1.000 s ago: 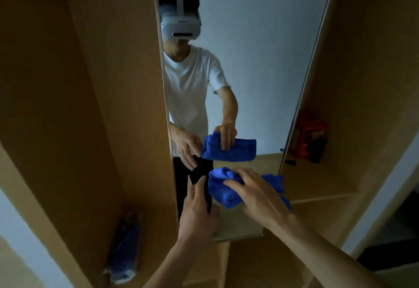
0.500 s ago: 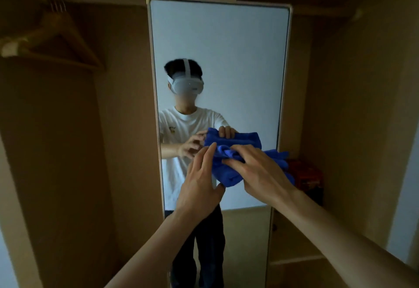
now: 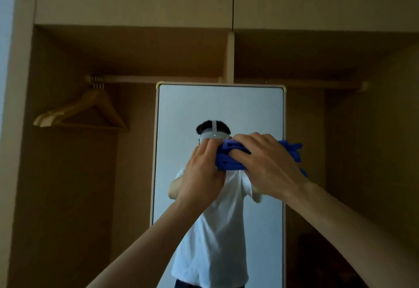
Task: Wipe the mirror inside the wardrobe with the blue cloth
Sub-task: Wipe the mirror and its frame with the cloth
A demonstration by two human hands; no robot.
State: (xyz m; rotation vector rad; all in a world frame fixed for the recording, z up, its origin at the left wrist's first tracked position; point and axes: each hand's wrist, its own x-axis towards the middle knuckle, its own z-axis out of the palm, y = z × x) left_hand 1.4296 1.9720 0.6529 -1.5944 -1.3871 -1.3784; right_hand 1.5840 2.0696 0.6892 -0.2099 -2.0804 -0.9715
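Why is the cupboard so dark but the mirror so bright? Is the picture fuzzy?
Head view: the wardrobe is dim and brownish, little light gets inside; the mirror glows pale because it reflects a bright background. Head view again: everything is slightly soft, with smudgy edges on the left hand, right hand, blue cloth and hangers.

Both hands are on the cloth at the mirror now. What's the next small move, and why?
Probably slide the blue cloth straight up toward the top of the mirror. The left hand and right hand both grip it bunched, and a broad band of glass lies above it. Whether it presses the glass yet is unclear.
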